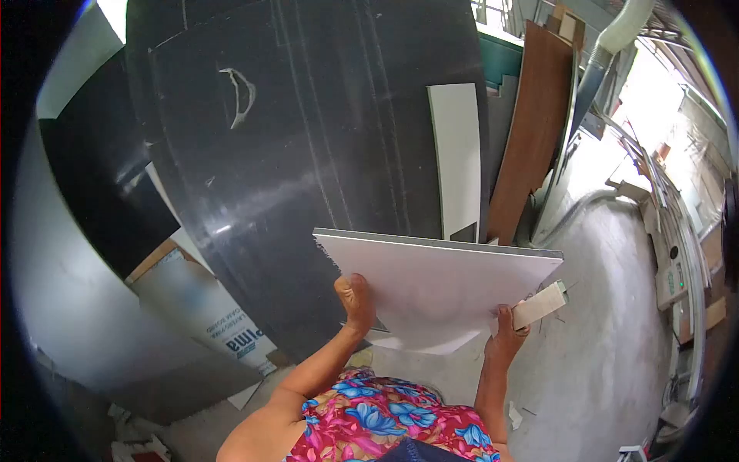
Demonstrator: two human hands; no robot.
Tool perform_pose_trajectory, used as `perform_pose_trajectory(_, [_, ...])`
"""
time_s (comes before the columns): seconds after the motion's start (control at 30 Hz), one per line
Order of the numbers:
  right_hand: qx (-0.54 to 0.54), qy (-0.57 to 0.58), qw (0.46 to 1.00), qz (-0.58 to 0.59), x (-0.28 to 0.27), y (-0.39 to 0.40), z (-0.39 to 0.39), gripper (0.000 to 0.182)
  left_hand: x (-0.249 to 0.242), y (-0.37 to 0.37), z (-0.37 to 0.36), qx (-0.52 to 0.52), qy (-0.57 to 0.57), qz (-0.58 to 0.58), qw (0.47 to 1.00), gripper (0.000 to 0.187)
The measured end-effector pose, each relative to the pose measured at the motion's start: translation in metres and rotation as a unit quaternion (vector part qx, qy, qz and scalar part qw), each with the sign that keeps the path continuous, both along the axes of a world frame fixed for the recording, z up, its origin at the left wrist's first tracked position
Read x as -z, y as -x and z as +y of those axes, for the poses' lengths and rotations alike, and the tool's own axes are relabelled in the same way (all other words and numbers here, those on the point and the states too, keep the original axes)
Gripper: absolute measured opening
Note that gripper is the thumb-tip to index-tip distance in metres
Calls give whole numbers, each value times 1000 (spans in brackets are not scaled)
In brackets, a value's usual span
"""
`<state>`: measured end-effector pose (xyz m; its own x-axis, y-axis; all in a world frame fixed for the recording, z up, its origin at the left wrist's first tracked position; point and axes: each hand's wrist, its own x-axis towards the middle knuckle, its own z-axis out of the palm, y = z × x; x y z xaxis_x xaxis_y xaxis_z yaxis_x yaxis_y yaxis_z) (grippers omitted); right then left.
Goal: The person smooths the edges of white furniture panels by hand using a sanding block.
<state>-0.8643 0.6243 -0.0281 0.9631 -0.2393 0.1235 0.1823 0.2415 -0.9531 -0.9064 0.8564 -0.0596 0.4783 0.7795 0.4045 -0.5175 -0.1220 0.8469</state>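
Observation:
A large pale board (439, 292), with at least one more layer showing along its far edge, is held up in front of my body. My left hand (356, 304) grips its left side, with the thumb on the near face. At the lower right corner my right hand (508, 329) is closed on the board and also on a short light block (539, 305), which sticks out to the right. The fingers behind the board are hidden. The left edge of the board looks rough near its upper corner.
Large dark panels (254, 154) stand ahead, with a narrow white strip (458, 158) and a brown board (531, 131) leaning at the right. A printed foam-board sheet (200, 308) is at the left. A grey hose (573, 215) and stacked strips (693, 285) lie right.

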Motion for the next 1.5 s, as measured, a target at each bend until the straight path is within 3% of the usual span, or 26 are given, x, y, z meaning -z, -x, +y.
perform_pose_trajectory(0.17, [-30,-26,998,39,31,-4,-40,23,-3,18,-33,-28,-20,21,999,45])
perform_pose_trajectory(0.23, [-51,37,997,36,20,-1,-47,20,13,14,-34,-73,-37,-2,997,45])
perform_pose_trajectory(0.27, [-33,91,995,-39,53,-9,-50,17,21,18,-27,-33,-45,26,998,47])
perform_pose_trajectory(0.3, [-46,72,996,-35,38,-7,-46,18,-3,20,-40,3,28,20,999,47])
perform_pose_trajectory(0.33, [-68,8,998,6,23,-3,-45,17,25,12,-26,-55,40,-14,998,38])
perform_pose_trajectory(0.4, [-64,89,993,-41,10,3,-42,19,-1,11,-38,-99,15,34,994,48])
perform_pose_trajectory(0.47, [-87,-78,992,-50,6,-6,-32,21,13,6,-8,-97,-38,110,988,56])
perform_pose_trajectory(0.5, [-83,-62,993,-60,3,-12,-31,22,16,-1,2,-87,-56,166,981,61])
perform_pose_trajectory(0.57, [-84,-32,993,-80,-3,-24,-25,23,-14,-17,-14,-94,-103,157,978,65])
perform_pose_trajectory(0.63, [-86,-12,994,-66,15,-22,-43,20,-14,-12,-44,-104,-137,144,975,69])
perform_pose_trajectory(0.87, [-21,-61,993,-103,6,-69,-24,25,-14,-79,-26,-56,-150,129,979,69])
perform_pose_trajectory(1.0, [-4,-4,996,-90,17,-87,-17,22,16,-106,18,29,-197,153,968,69])
perform_pose_trajectory(1.1, [16,-15,997,-78,13,-89,-14,24,9,-121,7,25,-150,148,977,67])
perform_pose_trajectory(1.23, [42,-24,996,-78,14,-87,-11,26,-9,-133,-9,35,-202,117,972,70])
perform_pose_trajectory(1.37, [100,-4,992,-79,9,-78,-8,24,-14,-143,-11,89,-177,174,964,63])
perform_pose_trajectory(1.5, [133,-27,988,-74,3,-59,-10,22,-22,-145,-24,108,-204,139,963,65])
